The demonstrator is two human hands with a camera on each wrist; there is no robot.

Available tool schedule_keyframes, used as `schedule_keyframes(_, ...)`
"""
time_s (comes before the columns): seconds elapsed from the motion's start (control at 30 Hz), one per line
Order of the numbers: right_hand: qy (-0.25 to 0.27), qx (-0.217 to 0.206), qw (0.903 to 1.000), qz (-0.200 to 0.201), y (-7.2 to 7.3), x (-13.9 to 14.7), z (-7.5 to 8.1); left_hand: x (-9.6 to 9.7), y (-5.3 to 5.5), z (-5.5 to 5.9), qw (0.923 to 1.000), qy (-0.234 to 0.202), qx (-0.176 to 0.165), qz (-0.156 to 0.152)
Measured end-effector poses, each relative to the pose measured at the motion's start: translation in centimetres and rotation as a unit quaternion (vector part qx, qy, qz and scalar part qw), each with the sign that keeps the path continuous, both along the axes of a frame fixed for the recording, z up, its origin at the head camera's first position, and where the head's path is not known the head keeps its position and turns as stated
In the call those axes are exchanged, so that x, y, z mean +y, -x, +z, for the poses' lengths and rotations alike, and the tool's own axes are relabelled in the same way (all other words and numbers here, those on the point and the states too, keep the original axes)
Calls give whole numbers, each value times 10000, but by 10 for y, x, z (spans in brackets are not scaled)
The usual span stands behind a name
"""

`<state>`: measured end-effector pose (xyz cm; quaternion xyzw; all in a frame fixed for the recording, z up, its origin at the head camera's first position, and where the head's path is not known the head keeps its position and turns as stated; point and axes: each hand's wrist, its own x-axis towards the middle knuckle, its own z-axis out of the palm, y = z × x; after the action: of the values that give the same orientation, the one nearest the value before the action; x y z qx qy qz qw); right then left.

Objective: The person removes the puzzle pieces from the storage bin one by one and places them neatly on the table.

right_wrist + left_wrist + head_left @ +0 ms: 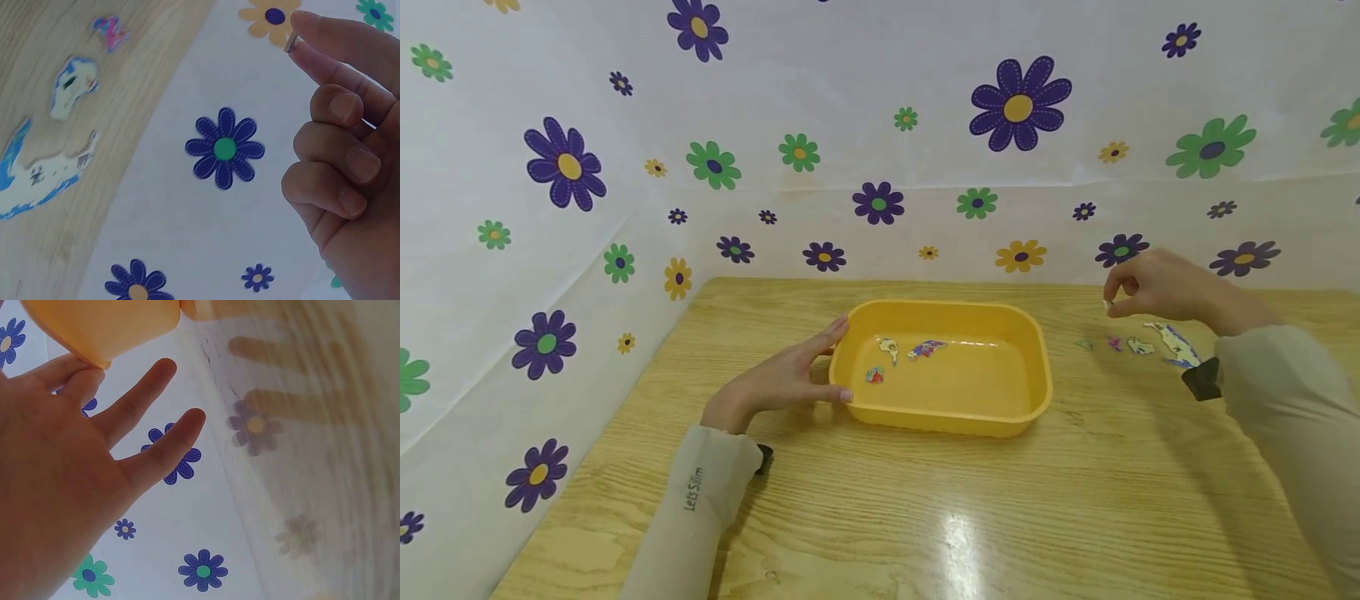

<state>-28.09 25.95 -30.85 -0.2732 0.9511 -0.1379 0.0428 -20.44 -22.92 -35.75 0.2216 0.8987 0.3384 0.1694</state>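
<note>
My left hand (786, 379) rests against the left end of a yellow plastic tray (940, 418). Its thumb lies on the front-left rim and its fingers reach up the side; two straight fingers spread clear of the tray in the left wrist view. Inside the tray lie a cream piece (889, 348), a blue-and-purple piece (927, 348) and a red-and-green piece (875, 375). Raised over the table at the right, my right hand (1165, 287) pinches a small thin flat piece (292, 42) between thumb and index finger, seen edge-on. Its other fingers are curled in.
Below the right hand, irregular flat pieces lie in a row on the wooden table (880, 517): a small greenish one (1083, 344), a pink one (1115, 342), a cream one (1140, 346) and a long white-and-blue one (1176, 343). A flower-printed sheet (850, 75) stands behind and left.
</note>
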Motion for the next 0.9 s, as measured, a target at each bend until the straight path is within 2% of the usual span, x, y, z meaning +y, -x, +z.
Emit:
schedule_keyframes(0.17,-112,68,9999,-46,-3,17,-5,0,0,0,10000,-28,-52,0)
schedule_keyframes(0.37,-299,-186,9988,-355,-9,32,-6,-1,-1,0,10000,-48,-68,11)
schedule_keyframes(0.67,-590,-276,9962,-580,-12,61,-17,-2,-1,0,10000,-10,-19,-14)
schedule_keyframes(0.9,-832,-296,9944,-582,-11,79,-26,-1,-2,0,10000,17,1,-10)
